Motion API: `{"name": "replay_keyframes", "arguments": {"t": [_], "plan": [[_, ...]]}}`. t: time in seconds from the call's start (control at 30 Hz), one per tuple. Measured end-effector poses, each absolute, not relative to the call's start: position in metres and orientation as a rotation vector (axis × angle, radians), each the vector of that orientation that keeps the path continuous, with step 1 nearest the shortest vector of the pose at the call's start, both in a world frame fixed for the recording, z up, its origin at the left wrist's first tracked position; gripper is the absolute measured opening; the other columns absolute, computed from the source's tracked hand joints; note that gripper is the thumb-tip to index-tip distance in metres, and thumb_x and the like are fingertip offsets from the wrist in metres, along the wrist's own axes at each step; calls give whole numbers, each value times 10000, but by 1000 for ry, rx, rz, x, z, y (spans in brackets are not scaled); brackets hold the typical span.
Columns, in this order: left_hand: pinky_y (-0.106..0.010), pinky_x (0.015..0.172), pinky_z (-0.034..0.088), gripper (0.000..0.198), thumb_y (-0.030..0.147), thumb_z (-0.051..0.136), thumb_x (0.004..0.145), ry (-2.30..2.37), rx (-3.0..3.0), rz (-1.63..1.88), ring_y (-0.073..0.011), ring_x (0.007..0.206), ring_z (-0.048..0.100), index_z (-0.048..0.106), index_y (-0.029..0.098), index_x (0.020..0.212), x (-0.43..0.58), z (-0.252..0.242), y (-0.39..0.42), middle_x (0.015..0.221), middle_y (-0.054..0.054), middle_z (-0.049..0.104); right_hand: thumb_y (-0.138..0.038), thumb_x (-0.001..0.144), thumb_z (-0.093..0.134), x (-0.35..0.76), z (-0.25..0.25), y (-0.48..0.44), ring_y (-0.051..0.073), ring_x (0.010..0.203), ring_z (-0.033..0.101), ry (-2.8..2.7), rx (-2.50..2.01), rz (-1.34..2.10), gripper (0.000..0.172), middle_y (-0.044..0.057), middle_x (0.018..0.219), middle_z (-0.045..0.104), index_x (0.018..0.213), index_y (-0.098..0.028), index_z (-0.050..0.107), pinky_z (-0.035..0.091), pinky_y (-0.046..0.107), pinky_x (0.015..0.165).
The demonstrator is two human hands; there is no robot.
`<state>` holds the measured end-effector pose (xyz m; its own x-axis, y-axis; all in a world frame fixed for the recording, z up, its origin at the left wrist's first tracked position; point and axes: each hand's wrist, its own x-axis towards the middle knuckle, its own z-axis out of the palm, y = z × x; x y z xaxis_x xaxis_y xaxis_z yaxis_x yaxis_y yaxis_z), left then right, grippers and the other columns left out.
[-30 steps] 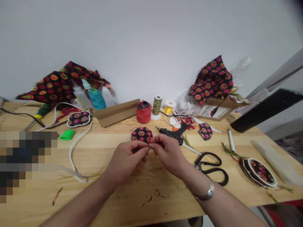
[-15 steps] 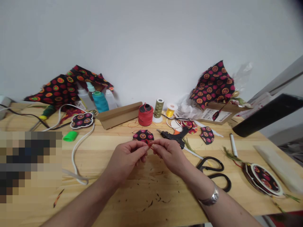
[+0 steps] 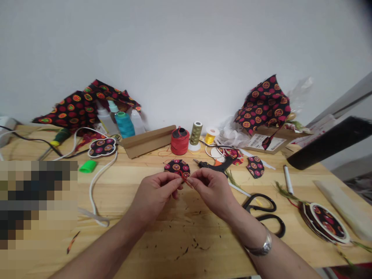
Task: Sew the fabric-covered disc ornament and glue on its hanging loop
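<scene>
Between my two hands is a red cord [image 3: 183, 175], looped above the fingertips. My left hand [image 3: 158, 190] pinches it between thumb and forefinger. From the other side my right hand [image 3: 207, 188], with a silver bracelet [image 3: 263, 246] on its wrist, pinches the cord's end. Just behind the fingertips lies a dark patterned fabric piece [image 3: 176, 166], partly covered by the cord and fingers. A black glue gun [image 3: 216, 166] lies behind my right hand. Black-handled scissors [image 3: 261, 203] rest beside my right forearm, their blades hidden.
At the back stand a red cord spool [image 3: 179, 142], an olive thread spool [image 3: 197, 133], a yellow spool [image 3: 211, 136] and a teal thread cone [image 3: 124, 124]. A green cap [image 3: 87, 166] lies left. At right are a white marker [image 3: 287, 179] and round fabric-covered pieces [image 3: 328, 224].
My fingertips have moved slightly apart, and the red loop shows more clearly between them. The whole view has shifted a little.
</scene>
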<state>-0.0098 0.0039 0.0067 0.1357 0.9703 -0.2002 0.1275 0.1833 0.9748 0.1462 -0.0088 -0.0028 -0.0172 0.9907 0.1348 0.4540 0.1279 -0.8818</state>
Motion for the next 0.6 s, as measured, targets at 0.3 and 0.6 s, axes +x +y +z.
{"name": "replay_keyframes", "arguments": {"t": [0.3, 0.6], "plan": [[-213, 495, 370, 165, 317, 636, 691, 1267, 1240, 947, -107, 491, 495, 686, 161, 666, -12, 2, 4, 558, 4, 628, -274, 786, 554, 145, 1, -12, 111, 547, 515, -1664, -1425, 801, 149, 5, 626, 624, 708, -173, 631, 367, 213, 492], [-169, 392, 251, 134, 276, 669, 674, 1200, 1067, 977, -38, 393, 387, 676, 143, 686, -10, 4, 4, 548, 39, 595, -229, 870, 451, 139, 1, -24, 121, 620, 558, -2020, -1294, 445, 173, 30, 732, 655, 832, -179, 612, 381, 235, 588]]}}
